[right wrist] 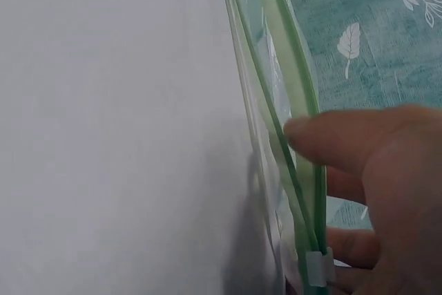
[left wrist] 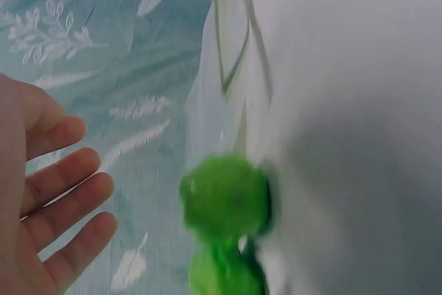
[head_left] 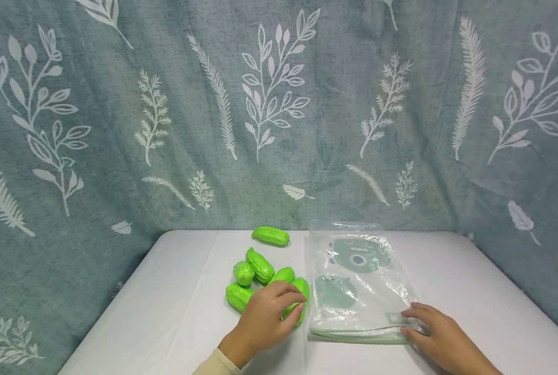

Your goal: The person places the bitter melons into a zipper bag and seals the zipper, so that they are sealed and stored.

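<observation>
fingers of the left hand (head_left: 270, 316), loosely bent, empty, sit by bright-green ridged gourds (head_left: 260, 266) from ten to one o'clock; right hand (head_left: 435, 333) pinches a clear, green-zipped plastic bag (head_left: 372, 308) at its five o'clock; holding that lip (right wrist: 297, 53) wide should help.

left hand (head_left: 270, 315): fingers (left wrist: 77, 198) loosely bent, slightly apart | right hand (head_left: 435, 332): thumb (right wrist: 335, 137) and fingers pinching

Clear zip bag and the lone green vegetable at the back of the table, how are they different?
The bag is see-through with printed shapes, while the back vegetable is solid bright green. The bag lies mostly flat and looks larger; the vegetable is plump and small. The right hand holds the bag's zip edge, but no hand touches the vegetable. Both lie on the white table.
</observation>
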A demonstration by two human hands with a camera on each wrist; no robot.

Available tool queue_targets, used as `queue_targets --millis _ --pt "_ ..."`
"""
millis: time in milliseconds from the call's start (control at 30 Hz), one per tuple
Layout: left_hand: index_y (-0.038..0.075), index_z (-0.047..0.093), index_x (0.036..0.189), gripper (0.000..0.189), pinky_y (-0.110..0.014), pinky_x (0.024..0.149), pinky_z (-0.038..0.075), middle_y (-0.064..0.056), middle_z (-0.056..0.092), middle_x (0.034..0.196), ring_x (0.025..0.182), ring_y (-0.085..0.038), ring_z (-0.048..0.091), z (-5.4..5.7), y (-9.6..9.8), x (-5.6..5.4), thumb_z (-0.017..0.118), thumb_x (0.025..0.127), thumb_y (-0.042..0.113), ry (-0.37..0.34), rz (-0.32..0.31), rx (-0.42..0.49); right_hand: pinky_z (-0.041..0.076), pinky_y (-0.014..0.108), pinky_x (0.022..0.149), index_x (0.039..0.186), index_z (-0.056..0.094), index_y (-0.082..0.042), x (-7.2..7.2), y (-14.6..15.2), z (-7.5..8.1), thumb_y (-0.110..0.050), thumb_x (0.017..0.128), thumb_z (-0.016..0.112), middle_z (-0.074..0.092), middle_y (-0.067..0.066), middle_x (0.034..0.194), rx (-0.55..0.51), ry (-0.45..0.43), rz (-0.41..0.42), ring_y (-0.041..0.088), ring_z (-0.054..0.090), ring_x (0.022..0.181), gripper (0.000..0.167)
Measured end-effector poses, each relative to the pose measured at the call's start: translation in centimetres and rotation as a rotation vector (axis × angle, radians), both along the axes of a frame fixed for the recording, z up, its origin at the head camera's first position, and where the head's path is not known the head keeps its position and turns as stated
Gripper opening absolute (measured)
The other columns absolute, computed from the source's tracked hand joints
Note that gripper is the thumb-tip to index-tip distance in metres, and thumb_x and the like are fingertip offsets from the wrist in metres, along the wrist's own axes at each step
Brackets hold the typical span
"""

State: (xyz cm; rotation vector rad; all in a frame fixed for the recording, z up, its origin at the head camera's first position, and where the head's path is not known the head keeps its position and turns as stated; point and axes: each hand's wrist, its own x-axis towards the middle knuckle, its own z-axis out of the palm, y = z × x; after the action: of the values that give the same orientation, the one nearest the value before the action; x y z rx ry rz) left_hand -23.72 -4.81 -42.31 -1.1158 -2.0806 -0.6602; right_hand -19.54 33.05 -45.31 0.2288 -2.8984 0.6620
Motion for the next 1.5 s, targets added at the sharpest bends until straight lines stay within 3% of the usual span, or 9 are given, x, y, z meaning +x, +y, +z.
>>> queue_targets --millis 133,400,600,833,900,1033,1233,1500 --pt "0.019 0.077 0.093 0.009 -0.019 0.080 0.051 0.011 0.067 0.098 0.094 -0.003 0.063 -0.3 2.0 0.8 0.069 0.092 0.021 -0.041 -0.040 -0.057 0.043 0.065 0.094 0.110 0.073 -0.009 0.1 -0.4 -0.3 -0.028 0.086 0.078 0.061 0.026 0.127 -0.008 0.034 -0.033 0.050 0.054 0.119 0.031" --pt "0.025 0.077 0.095 0.010 -0.009 0.075 0.045 0.015 0.064 0.094 0.088 0.004 0.059 -1.0 5.1 2.4 0.069 0.092 0.029 0.024 -0.119 -0.219 0.044 0.065 0.093 0.106 0.074 -0.008 0.0 -0.9 -0.4 -0.018 0.087 0.077 0.063 0.026 0.122 -0.037 0.103 -0.068 0.051 0.056 0.115 0.021" --pt "0.024 0.078 0.099 0.016 -0.010 0.084 0.045 0.014 0.067 0.097 0.093 0.002 0.061 -1.4 6.8 2.9 0.066 0.095 0.033 0.032 -0.155 -0.331 0.045 0.064 0.091 0.105 0.074 -0.005 -0.1 -0.9 -0.3 -0.014 0.086 0.076 0.065 0.025 0.118 -0.037 0.140 -0.077 0.049 0.058 0.113 0.021" --pt "0.021 0.075 0.112 0.025 -0.011 0.092 0.042 0.012 0.065 0.113 0.108 0.002 0.056 -1.8 7.3 3.1 0.057 0.102 0.036 -0.158 -0.200 -0.480 0.046 0.063 0.090 0.104 0.073 -0.005 0.0 -0.8 -0.1 -0.013 0.087 0.075 0.067 0.020 0.115 -0.040 0.156 -0.094 0.047 0.060 0.110 0.019" --pt "0.021 0.073 0.115 0.027 -0.012 0.093 0.043 0.010 0.064 0.118 0.111 0.001 0.055 -1.9 7.1 3.1 0.056 0.102 0.038 -0.184 -0.185 -0.512 0.047 0.062 0.090 0.104 0.073 -0.006 0.0 -0.8 -0.1 -0.014 0.088 0.075 0.067 0.019 0.115 -0.046 0.141 -0.100 0.046 0.060 0.110 0.018" --pt "0.022 0.072 0.114 0.028 -0.015 0.089 0.046 0.007 0.063 0.120 0.112 -0.002 0.056 -2.2 7.0 3.0 0.058 0.100 0.042 -0.157 -0.124 -0.543 0.047 0.062 0.089 0.105 0.073 -0.007 0.2 -0.9 -0.1 -0.016 0.090 0.073 0.068 0.017 0.113 -0.047 0.126 -0.107 0.046 0.061 0.110 0.017" --pt "0.024 0.075 0.099 0.023 -0.019 0.082 0.049 0.010 0.067 0.111 0.104 -0.003 0.060 -2.4 7.5 2.8 0.062 0.096 0.044 -0.133 -0.012 -0.531 0.049 0.060 0.088 0.104 0.073 -0.009 0.3 -0.8 0.0 -0.016 0.090 0.074 0.070 0.013 0.110 -0.021 0.159 -0.095 0.043 0.063 0.107 0.016" --pt "0.024 0.076 0.091 0.026 -0.023 0.074 0.050 0.010 0.069 0.105 0.097 -0.003 0.062 -1.9 8.1 3.2 0.063 0.093 0.047 -0.265 0.104 -0.490 0.052 0.057 0.081 0.099 0.070 -0.010 0.0 -1.3 0.1 -0.012 0.085 0.077 0.071 0.010 0.104 -0.013 0.142 -0.079 0.036 0.067 0.099 0.016"
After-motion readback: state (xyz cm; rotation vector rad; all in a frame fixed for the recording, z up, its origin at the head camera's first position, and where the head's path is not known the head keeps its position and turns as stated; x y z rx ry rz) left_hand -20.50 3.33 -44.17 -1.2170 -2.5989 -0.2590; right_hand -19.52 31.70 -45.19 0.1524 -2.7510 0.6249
